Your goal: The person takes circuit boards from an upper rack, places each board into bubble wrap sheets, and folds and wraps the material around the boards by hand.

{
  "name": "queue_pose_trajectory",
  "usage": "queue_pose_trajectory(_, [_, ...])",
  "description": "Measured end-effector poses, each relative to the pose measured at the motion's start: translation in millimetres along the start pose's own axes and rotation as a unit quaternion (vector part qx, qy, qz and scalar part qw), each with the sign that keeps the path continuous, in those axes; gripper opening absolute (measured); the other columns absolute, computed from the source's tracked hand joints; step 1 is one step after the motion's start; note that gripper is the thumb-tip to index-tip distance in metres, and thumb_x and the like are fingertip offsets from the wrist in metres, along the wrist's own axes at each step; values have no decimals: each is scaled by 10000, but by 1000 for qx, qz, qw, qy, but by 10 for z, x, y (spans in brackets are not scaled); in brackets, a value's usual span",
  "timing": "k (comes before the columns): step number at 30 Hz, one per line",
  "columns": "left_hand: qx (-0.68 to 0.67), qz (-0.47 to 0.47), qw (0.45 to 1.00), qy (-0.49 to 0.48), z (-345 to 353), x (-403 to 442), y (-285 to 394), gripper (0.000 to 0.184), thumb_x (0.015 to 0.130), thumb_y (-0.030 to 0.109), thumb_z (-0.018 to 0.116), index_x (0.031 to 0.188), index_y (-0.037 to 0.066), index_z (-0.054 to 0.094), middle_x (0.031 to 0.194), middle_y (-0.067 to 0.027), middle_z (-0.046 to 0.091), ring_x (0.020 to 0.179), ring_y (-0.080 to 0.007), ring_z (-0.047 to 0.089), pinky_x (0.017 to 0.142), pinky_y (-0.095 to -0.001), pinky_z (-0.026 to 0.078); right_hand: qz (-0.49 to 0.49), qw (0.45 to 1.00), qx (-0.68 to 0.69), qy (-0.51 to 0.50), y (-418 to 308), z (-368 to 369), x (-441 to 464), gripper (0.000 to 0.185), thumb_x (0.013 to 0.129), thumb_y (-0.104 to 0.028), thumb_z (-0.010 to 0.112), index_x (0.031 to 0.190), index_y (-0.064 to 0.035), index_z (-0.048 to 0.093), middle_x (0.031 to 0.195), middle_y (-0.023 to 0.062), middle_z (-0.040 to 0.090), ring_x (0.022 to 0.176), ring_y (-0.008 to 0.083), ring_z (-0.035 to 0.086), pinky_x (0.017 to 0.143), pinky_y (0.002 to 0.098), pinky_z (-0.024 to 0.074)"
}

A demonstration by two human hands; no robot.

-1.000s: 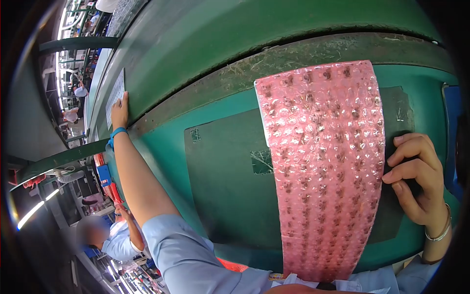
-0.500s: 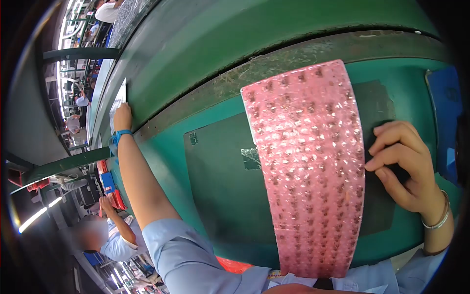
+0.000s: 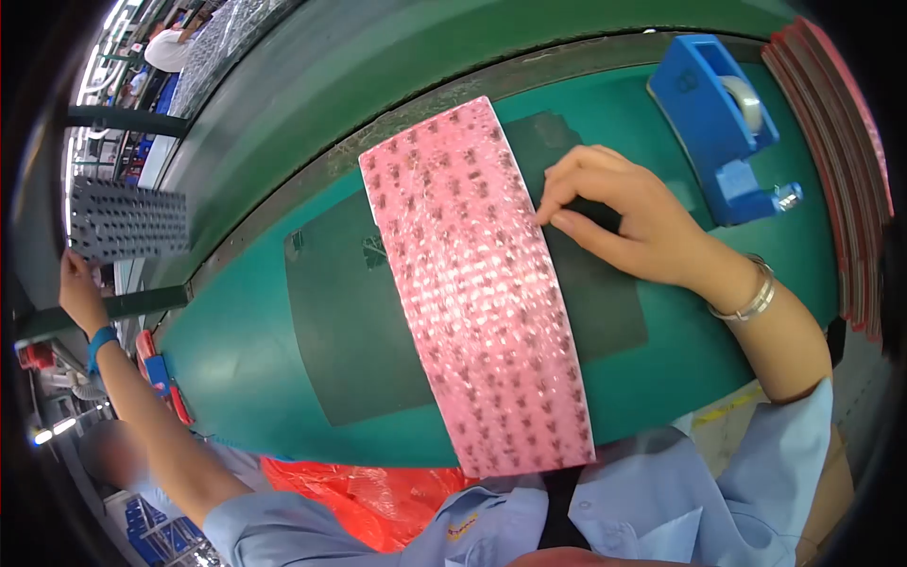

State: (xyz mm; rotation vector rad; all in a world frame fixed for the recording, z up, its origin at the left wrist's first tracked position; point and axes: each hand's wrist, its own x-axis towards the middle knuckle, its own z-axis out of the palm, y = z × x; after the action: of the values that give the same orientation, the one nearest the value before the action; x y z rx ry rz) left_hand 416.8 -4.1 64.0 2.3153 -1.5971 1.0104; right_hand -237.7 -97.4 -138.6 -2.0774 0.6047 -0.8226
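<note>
A long pink panel [image 3: 472, 274], glossy and marked with rows of dark spots, lies across the dark mat [image 3: 350, 312] on the green worktable. At its right edge is my right hand [image 3: 633, 213], with thumb and forefinger brought together against the rim and the other fingers curled. Far out to the left, my left hand [image 3: 80, 283] grips the lower corner of a grey panel [image 3: 129, 219] with rows of small dark marks. That panel is held up in the air beyond the table's left end.
A blue tape dispenser [image 3: 694, 123] with a tape roll stands right of my right hand. Farther right is a stack of brown, pink-edged panels [image 3: 822, 180]. Red plastic [image 3: 378, 496] hangs at the near edge. A co-worker [image 3: 142, 463] is at the lower left.
My left hand has lifted the grey panel and swung it out to the left. The view has shifted right, bringing the tape dispenser and stack fully in. My right hand stays at the pink panel's edge.
</note>
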Motion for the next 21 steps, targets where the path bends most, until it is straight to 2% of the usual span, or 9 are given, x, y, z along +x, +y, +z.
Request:
queue_pose_trajectory(5, [-77,-34,987,140,-1285,-307,1391,263,937,249,467,1093,96,612,762,-3,687,639,-125,628,515,-240,443,18,1000,18,-4,-112,-97,-10,111,837,-85,558,919,-65,631,920,43,589,810,172,536,749,257,420])
queue_pose_trajectory(9, [-41,125,972,195,-1937,-1062,2386,246,930,151,478,1113,38,596,799,-69,688,588,-133,631,464,-202,436,70,964,253,41,-239,-50,8,266,929,-204,445,1089,-39,578,1044,99,588,976,182,557,908,264,404])
queue_pose_trajectory(11, [-190,119,945,240,-2094,-1372,2782,215,888,59,547,1080,-24,595,713,-41,680,602,-116,647,474,-146,410,130,884,448,-26,-282,-11,97,490,930,-415,398,1219,-32,497,1168,173,550,1086,233,533,956,301,388])
queue_pose_trajectory(12, [-186,109,945,248,-2165,-1506,2935,215,888,59,547,1080,-24,595,713,-41,680,602,-116,647,474,-146,410,124,888,442,-34,-366,50,120,490,930,-415,398,1219,-32,497,1168,173,550,1086,233,533,956,301,388])
queue_pose_trajectory(14, [-340,79,905,245,-2308,-1737,3235,194,896,60,530,1040,-50,599,707,-74,670,582,-138,650,475,-147,419,160,795,569,-132,-574,163,122,617,880,-581,366,1160,-57,536,1163,181,552,1055,252,548,934,319,413])
queue_pose_trajectory(15, [-374,67,895,234,-2379,-1809,3383,174,887,40,531,1016,-48,606,715,-79,665,575,-150,653,478,-152,427,155,800,563,-139,-670,215,101,617,880,-581,366,1160,-57,536,1163,181,552,1055,252,548,934,319,413])
queue_pose_trajectory(17, [-403,53,884,231,-2490,-1906,3578,156,877,21,533,992,-47,613,723,-84,659,567,-162,656,482,-157,436,140,694,686,-167,-871,362,-2,671,860,-621,355,1163,-48,530,1180,182,543,1077,257,539,941,336,411])
queue_pose_trajectory(19, [-403,117,878,232,-2527,-1948,3689,186,903,52,498,1037,-41,588,753,-110,659,551,-157,648,458,-135,414,132,566,791,-190,-1029,482,-47,726,839,-662,344,1166,-39,524,1196,183,535,1099,263,530,948,353,409])
queue_pose_trajectory(21, [-385,156,868,271,-2572,-2028,3771,179,905,44,483,1027,-31,591,749,-98,653,546,-152,645,436,-152,405,95,564,802,-172,-1159,560,-11,709,840,-647,362,1184,-47,515,1201,188,530,1112,271,521,966,371,388])
